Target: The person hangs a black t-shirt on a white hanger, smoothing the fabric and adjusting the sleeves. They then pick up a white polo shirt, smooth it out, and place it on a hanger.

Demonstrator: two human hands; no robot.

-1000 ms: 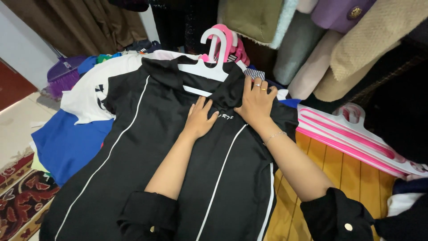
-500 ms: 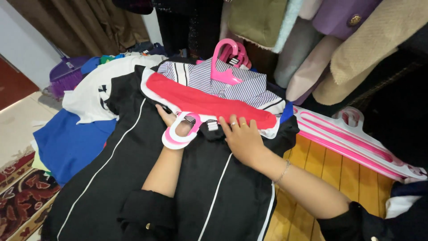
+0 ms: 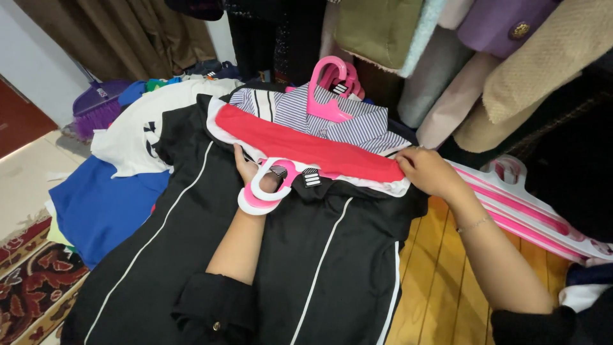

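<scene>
A black garment (image 3: 306,255) with thin white stripes lies spread over a pile of clothes. Across its top lies a red and white garment (image 3: 313,150) on a pink and white hanger (image 3: 265,191) whose hook points toward me. My left hand (image 3: 249,169) grips that hook, with my forearm resting on the black cloth. My right hand (image 3: 426,171) pinches the right end of the red and white garment. Behind it lies a striped shirt (image 3: 357,121) on a pink hanger (image 3: 327,89).
A stack of pink and white hangers (image 3: 530,207) lies at the right on a wooden floor (image 3: 434,287). Coats hang along the top. A white garment (image 3: 147,128), blue cloth (image 3: 102,204), a purple brush (image 3: 96,105) and a patterned rug (image 3: 25,287) are at the left.
Both hands left the black garment's collar. The red and white garment and the striped shirt now show at the top. My left hand took the hanger hook and my right hand slid right.
</scene>
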